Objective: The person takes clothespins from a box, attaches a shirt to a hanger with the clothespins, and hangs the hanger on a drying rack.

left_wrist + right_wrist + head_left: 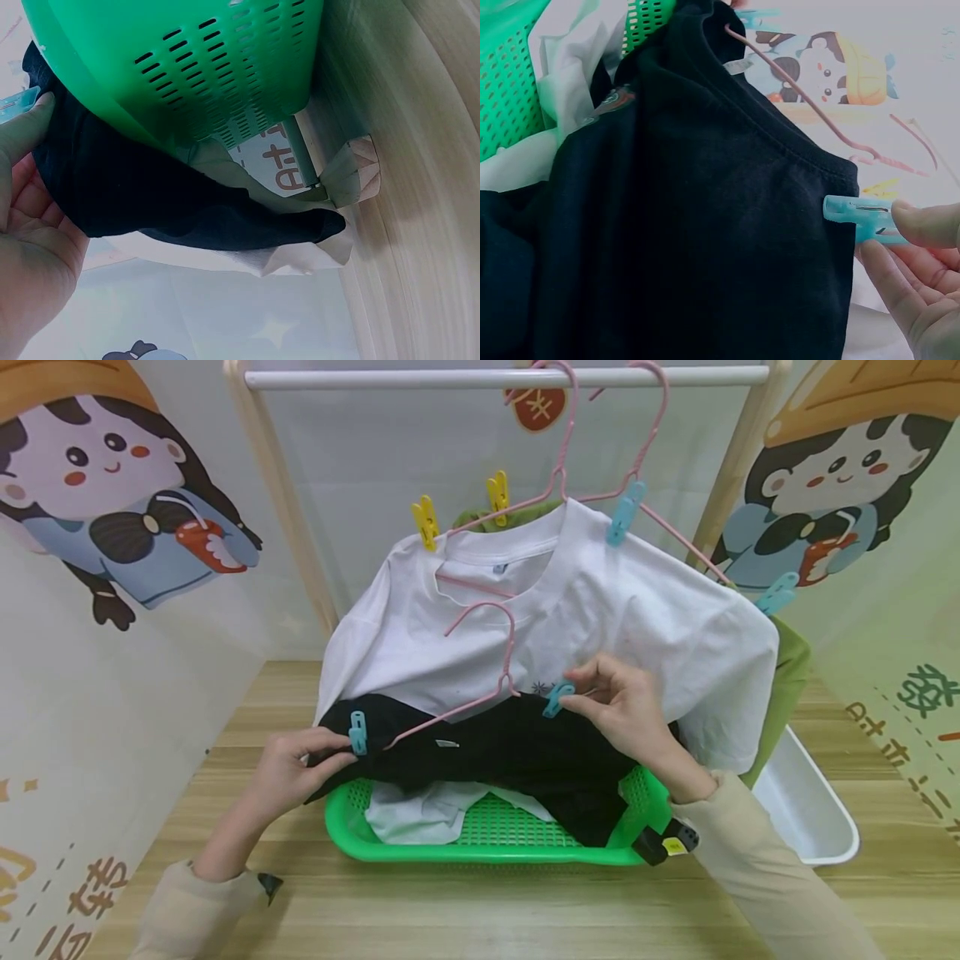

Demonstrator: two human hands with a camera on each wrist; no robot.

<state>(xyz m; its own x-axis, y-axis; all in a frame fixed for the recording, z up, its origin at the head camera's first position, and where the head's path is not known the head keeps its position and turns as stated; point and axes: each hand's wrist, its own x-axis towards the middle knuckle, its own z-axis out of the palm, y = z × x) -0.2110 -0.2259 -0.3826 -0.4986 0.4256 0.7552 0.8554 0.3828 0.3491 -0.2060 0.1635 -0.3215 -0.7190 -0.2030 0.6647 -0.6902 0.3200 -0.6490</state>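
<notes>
A black shirt (480,747) hangs on a pink hanger (450,714) above the basket, its collar facing up. At its left shoulder, a blue clothespin (358,732) is clipped on; my left hand (296,768) pinches the black cloth right beside it, thumb in front and fingers behind. My right hand (622,702) pinches a second blue clothespin (862,217) between thumb and fingertips. In the right wrist view, that clothespin's front end lies over the shirt's shoulder by the collar (780,135). The right arm of the hanger is hidden by cloth.
Behind, a white T-shirt (637,610) and a green garment (783,685) hang from a white rail (450,378) with yellow clothespins (425,523) and blue ones. A green basket (487,853) with white cloth stands below. A white tub (813,802) is at right.
</notes>
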